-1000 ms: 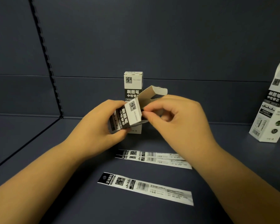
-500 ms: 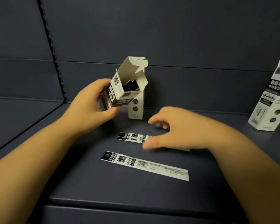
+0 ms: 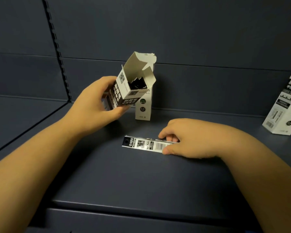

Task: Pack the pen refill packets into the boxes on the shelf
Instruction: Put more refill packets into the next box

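Left hand (image 3: 94, 105) grips my open box (image 3: 131, 86); right hand (image 3: 186, 138) pinches a refill packet (image 3: 148, 144), which may snag the flaps.

Right box (image 3: 283, 111) cut by frame edge; packet (image 3: 146, 145) end under right hand (image 3: 190, 140).

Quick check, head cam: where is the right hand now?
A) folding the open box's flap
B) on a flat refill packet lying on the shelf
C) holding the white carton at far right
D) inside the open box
B: the right hand pinches the flat black-and-white refill packet lying on the dark blue shelf, while the left hand holds the open white-and-black cardboard box tilted above it.
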`<action>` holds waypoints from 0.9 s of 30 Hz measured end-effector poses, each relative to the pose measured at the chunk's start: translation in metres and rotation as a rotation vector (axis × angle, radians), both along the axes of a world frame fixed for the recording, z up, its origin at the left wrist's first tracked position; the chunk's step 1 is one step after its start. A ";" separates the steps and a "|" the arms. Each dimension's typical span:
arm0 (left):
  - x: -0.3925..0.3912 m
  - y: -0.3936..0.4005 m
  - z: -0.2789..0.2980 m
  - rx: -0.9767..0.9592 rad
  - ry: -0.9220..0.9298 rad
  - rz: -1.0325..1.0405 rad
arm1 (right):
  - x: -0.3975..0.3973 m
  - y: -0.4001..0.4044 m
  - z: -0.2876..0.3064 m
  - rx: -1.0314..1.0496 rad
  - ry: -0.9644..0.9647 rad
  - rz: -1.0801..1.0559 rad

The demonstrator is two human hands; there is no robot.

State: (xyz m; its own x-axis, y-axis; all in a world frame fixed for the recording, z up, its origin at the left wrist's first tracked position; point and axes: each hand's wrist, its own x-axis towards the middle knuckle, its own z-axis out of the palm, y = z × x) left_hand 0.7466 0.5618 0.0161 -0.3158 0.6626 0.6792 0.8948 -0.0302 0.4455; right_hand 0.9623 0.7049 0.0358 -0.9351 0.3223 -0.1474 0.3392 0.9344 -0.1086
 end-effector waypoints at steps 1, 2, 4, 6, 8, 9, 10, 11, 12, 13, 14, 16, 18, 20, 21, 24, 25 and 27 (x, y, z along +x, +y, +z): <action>0.000 0.000 0.000 0.000 0.001 -0.001 | 0.001 0.000 0.000 -0.004 0.013 -0.004; 0.000 0.000 0.000 -0.002 0.003 0.000 | 0.001 0.000 0.000 -0.009 0.022 -0.011; 0.000 0.000 0.000 -0.006 0.005 0.000 | 0.002 0.000 -0.001 -0.027 0.039 -0.022; 0.000 0.000 0.000 -0.004 0.005 -0.001 | 0.002 -0.001 -0.002 -0.017 0.063 -0.015; 0.000 0.001 0.000 0.003 0.002 0.000 | 0.001 0.000 -0.004 -0.013 0.083 -0.005; -0.001 0.001 0.000 0.005 0.003 0.002 | 0.001 0.000 -0.003 -0.023 0.086 -0.006; -0.001 0.001 0.000 0.004 0.005 0.004 | 0.001 0.000 -0.002 -0.033 0.083 -0.007; -0.001 0.001 0.000 0.002 0.007 0.006 | 0.002 0.000 0.001 -0.043 0.074 -0.005; -0.001 0.001 0.000 0.001 0.008 0.006 | 0.002 0.000 0.003 -0.048 0.065 -0.003; -0.001 0.001 0.000 0.002 0.007 0.008 | 0.003 0.000 0.005 -0.052 0.064 -0.002; 0.000 0.001 0.000 0.005 0.005 0.009 | 0.004 0.000 0.008 -0.060 0.079 0.002; 0.000 0.001 0.000 0.018 -0.008 0.013 | 0.008 0.003 0.014 -0.105 0.164 -0.004; -0.001 0.002 0.000 0.034 -0.028 0.022 | 0.012 0.006 0.019 -0.203 0.287 -0.040; -0.001 0.002 0.000 0.052 -0.052 0.029 | 0.014 0.011 0.022 -0.440 0.454 -0.141; -0.002 0.002 0.000 0.059 -0.063 0.033 | 0.014 0.012 0.022 -0.574 0.528 -0.184; -0.002 0.002 0.000 0.061 -0.066 0.041 | 0.011 0.017 0.019 -0.847 0.677 -0.252; -0.002 0.002 0.000 0.058 -0.065 0.041 | 0.009 0.019 0.019 -0.919 0.712 -0.268; -0.002 0.002 0.000 0.050 -0.065 0.042 | 0.008 0.021 0.018 -1.062 0.780 -0.300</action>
